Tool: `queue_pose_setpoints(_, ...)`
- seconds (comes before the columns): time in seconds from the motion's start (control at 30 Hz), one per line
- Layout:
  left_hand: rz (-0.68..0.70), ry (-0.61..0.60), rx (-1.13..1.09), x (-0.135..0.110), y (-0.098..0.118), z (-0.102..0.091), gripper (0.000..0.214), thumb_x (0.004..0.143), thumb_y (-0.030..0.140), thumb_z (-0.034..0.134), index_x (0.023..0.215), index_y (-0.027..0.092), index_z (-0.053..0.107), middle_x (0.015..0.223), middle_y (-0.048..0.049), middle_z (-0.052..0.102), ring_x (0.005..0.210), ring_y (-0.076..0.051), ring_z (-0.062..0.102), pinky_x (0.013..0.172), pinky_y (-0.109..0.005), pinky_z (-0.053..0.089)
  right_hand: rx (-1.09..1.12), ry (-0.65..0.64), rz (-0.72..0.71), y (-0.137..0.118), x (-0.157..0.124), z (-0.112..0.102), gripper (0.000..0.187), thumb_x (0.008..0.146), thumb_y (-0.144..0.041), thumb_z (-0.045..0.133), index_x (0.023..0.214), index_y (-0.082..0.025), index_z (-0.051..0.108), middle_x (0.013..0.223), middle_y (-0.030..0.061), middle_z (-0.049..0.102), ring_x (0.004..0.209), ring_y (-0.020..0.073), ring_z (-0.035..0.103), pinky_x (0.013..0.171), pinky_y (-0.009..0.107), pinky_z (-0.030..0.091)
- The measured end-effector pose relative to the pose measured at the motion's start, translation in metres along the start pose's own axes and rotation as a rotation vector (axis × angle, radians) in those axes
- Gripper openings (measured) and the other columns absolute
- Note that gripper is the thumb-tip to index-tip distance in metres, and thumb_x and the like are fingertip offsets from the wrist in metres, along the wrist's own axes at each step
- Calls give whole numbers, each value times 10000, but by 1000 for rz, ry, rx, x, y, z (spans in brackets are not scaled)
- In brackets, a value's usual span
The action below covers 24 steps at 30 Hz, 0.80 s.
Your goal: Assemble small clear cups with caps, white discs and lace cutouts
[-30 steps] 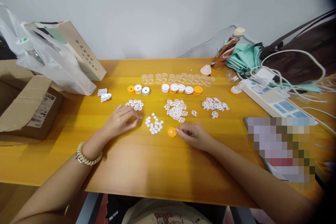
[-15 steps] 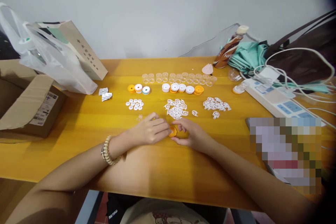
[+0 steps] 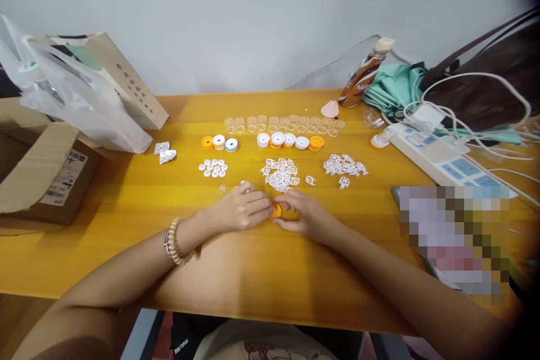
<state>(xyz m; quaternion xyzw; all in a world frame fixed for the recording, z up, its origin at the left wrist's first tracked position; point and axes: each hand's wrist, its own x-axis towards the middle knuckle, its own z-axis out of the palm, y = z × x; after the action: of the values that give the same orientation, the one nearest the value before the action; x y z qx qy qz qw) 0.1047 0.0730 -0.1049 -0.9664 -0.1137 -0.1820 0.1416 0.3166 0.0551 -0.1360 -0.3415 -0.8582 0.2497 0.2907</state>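
Both my hands meet over a small orange disc on the yellow table. My left hand has its fingers pinched together at the disc's left edge. My right hand curls round the disc from the right. Just beyond the hands lies a heap of white lattice pieces. A group of small white round pieces sits to the left of it, and another heap of white pieces to the right. The small part under my left fingertips is hidden.
A row of clear little cups and a row of orange and white discs lie further back. A cardboard box and plastic bag stand at the left. A power strip, cables, bottle and dark bag crowd the right.
My left hand came from the small white pieces at the left over to the orange disc. My right hand drew the disc slightly up and closed round it.
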Motion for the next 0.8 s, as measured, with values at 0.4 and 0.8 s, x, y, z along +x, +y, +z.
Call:
queue_pose_setpoints(0.4,-131,-28,-85,-8,10,-9,172,895,152,440,1016,152,563,911,-44,660,849,-142,574,725,-293,390,8,16,-10,0,-1,0,201,759,-229,607,948,-195,550,725,11,533,672,138,518,606,243,423)
queue_pose_setpoints(0.8,-378,-27,-168,-17,35,-2,252,873,186,470,1101,149,571,1077,-55,647,946,-165,591,808,-311,431,71,120,-64,3,-2,5,250,764,-232,620,1013,-227,591,898,57,564,806,153,580,722,291,508)
